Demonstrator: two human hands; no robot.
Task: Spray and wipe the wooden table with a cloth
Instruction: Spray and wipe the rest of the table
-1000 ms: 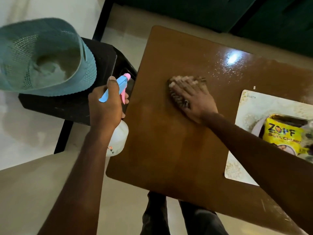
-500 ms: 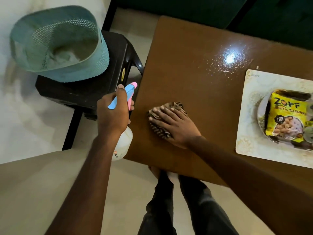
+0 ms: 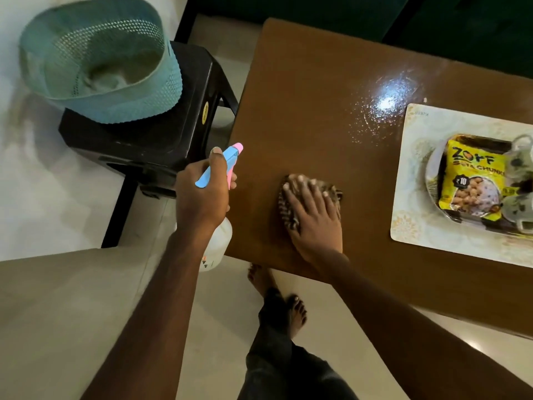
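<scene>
The person wears dark trousers [image 3: 274,359], with forearms [image 3: 161,298] and feet [image 3: 297,311] bare.

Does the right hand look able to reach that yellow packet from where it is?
Probably yes. The right hand presses the cloth, and only bare table and a flat mat lie between it and the packet.

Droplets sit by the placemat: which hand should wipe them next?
Probably right. The right hand presses the cloth flat on the table, nearer the droplets; the left hand grips the spray bottle.
</scene>
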